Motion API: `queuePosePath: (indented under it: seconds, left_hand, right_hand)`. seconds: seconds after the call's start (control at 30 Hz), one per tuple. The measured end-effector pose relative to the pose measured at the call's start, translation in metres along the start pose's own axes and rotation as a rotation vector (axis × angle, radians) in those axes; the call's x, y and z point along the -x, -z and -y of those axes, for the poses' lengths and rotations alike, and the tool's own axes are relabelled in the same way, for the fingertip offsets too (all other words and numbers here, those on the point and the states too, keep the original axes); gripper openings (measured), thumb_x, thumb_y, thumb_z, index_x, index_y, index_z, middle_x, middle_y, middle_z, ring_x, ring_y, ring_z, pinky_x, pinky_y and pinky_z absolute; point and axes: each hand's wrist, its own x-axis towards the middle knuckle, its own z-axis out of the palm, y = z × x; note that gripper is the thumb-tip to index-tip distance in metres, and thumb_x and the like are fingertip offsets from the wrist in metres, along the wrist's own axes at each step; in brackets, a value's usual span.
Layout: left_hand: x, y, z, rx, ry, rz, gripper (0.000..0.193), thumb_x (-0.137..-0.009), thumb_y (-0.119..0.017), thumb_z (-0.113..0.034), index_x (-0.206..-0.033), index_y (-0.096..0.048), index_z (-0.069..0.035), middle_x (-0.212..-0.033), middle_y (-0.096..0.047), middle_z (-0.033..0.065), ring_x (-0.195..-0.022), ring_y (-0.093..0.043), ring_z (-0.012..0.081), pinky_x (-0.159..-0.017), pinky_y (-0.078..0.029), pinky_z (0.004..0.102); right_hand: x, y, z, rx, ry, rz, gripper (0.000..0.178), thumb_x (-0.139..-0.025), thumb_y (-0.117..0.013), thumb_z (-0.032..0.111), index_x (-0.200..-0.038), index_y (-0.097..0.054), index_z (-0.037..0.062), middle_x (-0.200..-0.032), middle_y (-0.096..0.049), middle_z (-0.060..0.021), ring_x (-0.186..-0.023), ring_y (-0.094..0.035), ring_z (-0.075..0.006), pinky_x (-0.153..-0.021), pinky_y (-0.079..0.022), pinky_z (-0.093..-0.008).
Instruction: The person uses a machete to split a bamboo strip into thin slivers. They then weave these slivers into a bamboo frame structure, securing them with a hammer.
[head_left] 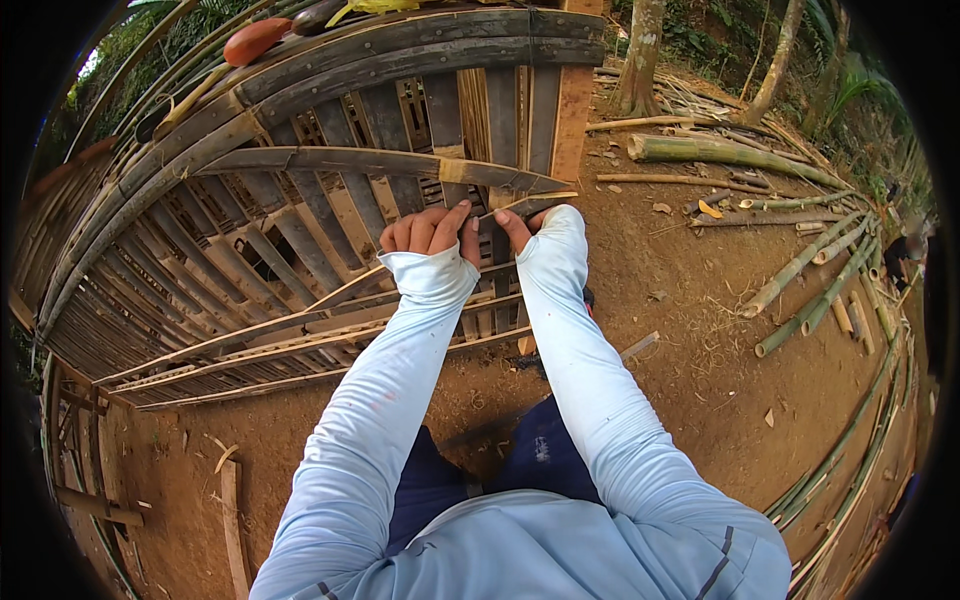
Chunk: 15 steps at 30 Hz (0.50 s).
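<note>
pale blue shirt (510, 550) and long sleeves (375, 420) come closest, then dark blue trousers (545, 455). past them, the left hand (430, 232) is curled, thumb and forefinger pinched on a thin bamboo strip (487, 214); the right hand (525, 228) pinches it just beside. the strip is held over a slatted bamboo panel (385, 120), near the end of a curved bamboo band (370, 160). farther off, a thick green pole (735, 155) lies on brown earth (650, 260) near a tree trunk (643, 55).

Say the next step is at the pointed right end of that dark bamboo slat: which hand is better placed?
Probably the right hand: it is just below the pointed end of the dark bamboo slat, while the left hand is farther from that end.
</note>
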Motion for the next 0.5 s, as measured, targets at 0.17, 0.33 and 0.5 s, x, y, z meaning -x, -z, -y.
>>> queuePosePath:
  seconds: [0.17, 0.33, 0.5]
  left_hand:
    - [-0.0013, -0.0029, -0.0013, 0.039, 0.039, -0.063, 0.032, -0.07, -0.082, -0.01, -0.099, -0.069, -0.016, -0.088, -0.063, 0.0007, -0.082, -0.059, 0.022, -0.079, -0.04, 0.0383]
    - [-0.0023, -0.0036, -0.0016, 0.034, 0.034, -0.092, 0.027, -0.071, -0.082, -0.009, -0.093, -0.069, -0.017, -0.088, -0.064, -0.0007, -0.081, -0.059, 0.0197, -0.078, -0.04, 0.0374]
    - [-0.0009, -0.0049, -0.0008, 0.042, 0.01, -0.095, 0.025, -0.071, -0.083, -0.009, -0.09, -0.068, -0.018, -0.086, -0.064, -0.0026, -0.079, -0.059, 0.0176, -0.077, -0.039, 0.0364]
  right_hand:
    - [-0.0016, 0.0005, 0.0017, 0.04, -0.08, 0.067, 0.065, -0.068, -0.082, 0.06, -0.077, -0.057, 0.0005, -0.063, -0.057, -0.0119, -0.058, -0.057, -0.0265, -0.056, -0.049, -0.0397]
    - [-0.0006, 0.0022, 0.0078, -0.009, -0.069, 0.032, 0.065, -0.066, -0.084, 0.059, -0.074, -0.055, 0.0012, -0.06, -0.053, -0.0083, -0.054, -0.052, -0.0239, -0.053, -0.045, -0.0371]
    - [-0.0021, 0.0031, 0.0052, 0.007, -0.054, 0.038, 0.065, -0.066, -0.084, 0.059, -0.074, -0.056, 0.0008, -0.061, -0.054, -0.009, -0.054, -0.052, -0.0246, -0.053, -0.045, -0.0372]
